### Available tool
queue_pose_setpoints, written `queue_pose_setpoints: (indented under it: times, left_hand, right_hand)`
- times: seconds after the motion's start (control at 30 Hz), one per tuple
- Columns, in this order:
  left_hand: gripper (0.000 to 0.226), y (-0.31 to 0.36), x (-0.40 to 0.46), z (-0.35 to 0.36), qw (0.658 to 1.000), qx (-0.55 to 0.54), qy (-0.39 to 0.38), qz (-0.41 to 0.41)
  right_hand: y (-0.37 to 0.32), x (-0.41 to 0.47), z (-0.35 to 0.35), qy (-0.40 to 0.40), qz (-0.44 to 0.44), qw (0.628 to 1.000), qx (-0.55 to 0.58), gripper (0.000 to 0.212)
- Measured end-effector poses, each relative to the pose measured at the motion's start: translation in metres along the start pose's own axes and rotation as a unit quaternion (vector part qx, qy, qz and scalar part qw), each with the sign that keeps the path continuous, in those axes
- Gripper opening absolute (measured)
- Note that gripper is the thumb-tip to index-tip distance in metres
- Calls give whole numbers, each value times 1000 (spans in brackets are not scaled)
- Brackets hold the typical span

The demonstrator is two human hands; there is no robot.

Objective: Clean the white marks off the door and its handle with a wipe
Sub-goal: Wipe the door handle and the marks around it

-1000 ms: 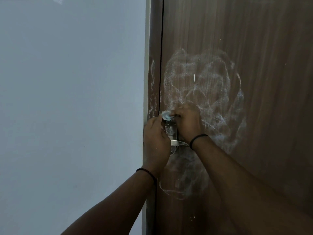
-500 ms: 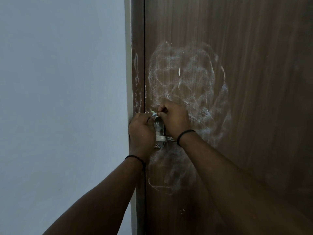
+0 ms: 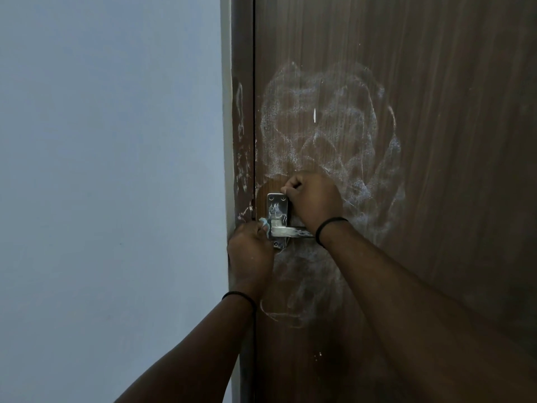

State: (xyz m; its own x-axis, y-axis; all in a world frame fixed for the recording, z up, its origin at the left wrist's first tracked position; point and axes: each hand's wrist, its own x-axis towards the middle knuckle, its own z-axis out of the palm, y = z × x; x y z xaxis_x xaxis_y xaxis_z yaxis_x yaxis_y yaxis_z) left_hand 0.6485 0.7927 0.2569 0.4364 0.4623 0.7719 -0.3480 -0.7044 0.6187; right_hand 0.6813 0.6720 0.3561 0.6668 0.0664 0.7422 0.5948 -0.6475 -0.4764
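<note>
The brown wooden door carries a wide swirl of white marks above and below its metal handle. The handle's plate shows white smears. My left hand grips a pale blue wipe and presses it against the left end of the lever, at the door's edge. My right hand is curled into a fist against the door, just right of the plate's top, with nothing visibly in it.
The brown door frame left of the door bears white streaks too. A plain pale wall fills the left half of the view. Both of my wrists wear thin black bands.
My left hand slid down with the wipe from the top of the plate to the lever, uncovering the plate. My right hand stays near the plate's top.
</note>
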Motion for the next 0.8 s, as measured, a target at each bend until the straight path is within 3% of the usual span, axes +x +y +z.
queue_pose_setpoints:
  times: [0.5, 0.8]
  left_hand:
    - [15, 28, 28, -6, 998, -52, 23, 40]
    - [15, 11, -17, -2, 999, -19, 29, -6]
  right_hand:
    - [-2, 5, 3, -9, -3, 1000, -20, 16]
    - [1, 3, 6, -9, -5, 1000, 6, 16]
